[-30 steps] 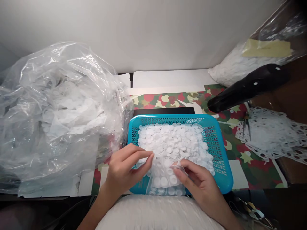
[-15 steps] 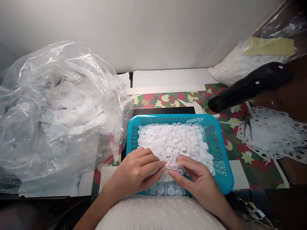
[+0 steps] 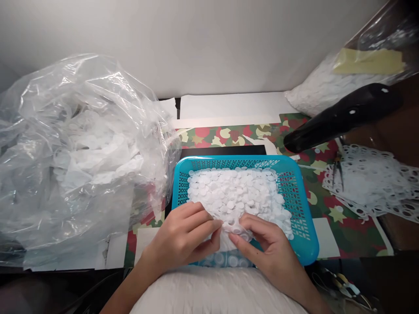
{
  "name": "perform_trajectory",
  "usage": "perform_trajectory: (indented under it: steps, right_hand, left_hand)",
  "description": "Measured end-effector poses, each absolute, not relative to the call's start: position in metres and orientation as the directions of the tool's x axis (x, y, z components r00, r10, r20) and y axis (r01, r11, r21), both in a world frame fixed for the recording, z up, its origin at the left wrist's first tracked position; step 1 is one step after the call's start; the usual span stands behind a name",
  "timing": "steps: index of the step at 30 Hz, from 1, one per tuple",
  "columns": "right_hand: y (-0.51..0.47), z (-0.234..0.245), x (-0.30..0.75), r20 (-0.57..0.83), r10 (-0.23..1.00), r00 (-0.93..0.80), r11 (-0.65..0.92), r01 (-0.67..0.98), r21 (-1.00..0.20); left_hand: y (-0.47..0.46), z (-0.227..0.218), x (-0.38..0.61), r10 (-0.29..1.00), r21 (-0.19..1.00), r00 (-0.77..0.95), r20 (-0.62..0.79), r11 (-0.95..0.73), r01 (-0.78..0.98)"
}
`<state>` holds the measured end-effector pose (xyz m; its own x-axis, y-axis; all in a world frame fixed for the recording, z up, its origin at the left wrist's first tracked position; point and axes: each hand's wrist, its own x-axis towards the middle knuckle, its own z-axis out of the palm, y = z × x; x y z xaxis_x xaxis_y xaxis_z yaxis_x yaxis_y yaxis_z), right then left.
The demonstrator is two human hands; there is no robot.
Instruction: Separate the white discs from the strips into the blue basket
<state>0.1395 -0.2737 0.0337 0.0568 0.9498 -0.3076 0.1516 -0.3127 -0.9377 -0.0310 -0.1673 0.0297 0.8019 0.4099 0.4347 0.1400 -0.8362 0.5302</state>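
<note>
The fingertips [image 3: 216,224] of the left hand [image 3: 183,237] are drawn together and pinched on a clear sheet [image 3: 229,261] that carries white round pieces. The thumb and forefinger of the right hand [image 3: 266,246] are closed on the same sheet from the other side. The two pinches almost meet (whether the fingertips actually touch each other cannot be told). The sheet sits at the near edge of the blue basket [image 3: 309,226], its lower part hanging over the rim toward the person. Behind the fingers, the basket is filled with loose white discs [image 3: 235,192].

The basket rests on a patterned table cover [image 3: 229,134]. A pale cushion [image 3: 216,292] lies under the wrists.

To the left, just beside the basket, a big crumpled plastic bag [image 3: 75,152] holds more white material. To the right lie punched-out white sheets [image 3: 369,181] full of round holes, with tweezers [image 3: 335,171] at their edge. A black object [image 3: 340,117] reaches in from the upper right. Behind it sits another bag of discs [image 3: 321,89].
</note>
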Motion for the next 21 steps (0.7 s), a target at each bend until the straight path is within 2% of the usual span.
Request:
perform_trajectory:
  steps: [6,10,13,18,21]
  right_hand:
    - [-0.274,0.038,0.139,-0.313,0.949,0.030,-0.314,0.171,-0.934]
    - [-0.273,0.038,0.137,-0.353,0.935,0.030,-0.351,0.214,-0.912]
    - [-0.276,0.038,0.138,-0.359,0.933,0.036,-0.358,0.217,-0.908]
    - [-0.288,0.030,0.142,-0.378,0.921,0.097,-0.390,0.170,-0.905]
    - [-0.292,0.024,0.144,-0.423,0.890,0.169,-0.441,0.081,-0.894]
  left_hand:
    - [-0.166,0.033,-0.037,0.404,0.564,0.814,0.417,-0.817,0.116]
    - [-0.168,0.030,-0.036,0.451,0.566,0.767,0.456,-0.812,0.141]
    - [-0.164,0.028,-0.037,0.530,0.588,0.695,0.486,-0.786,0.189]
    - [-0.151,0.029,-0.048,0.691,0.583,0.502,0.520,-0.717,0.384]
    - [-0.149,0.029,-0.053,0.663,0.561,0.590,0.461,-0.733,0.385]
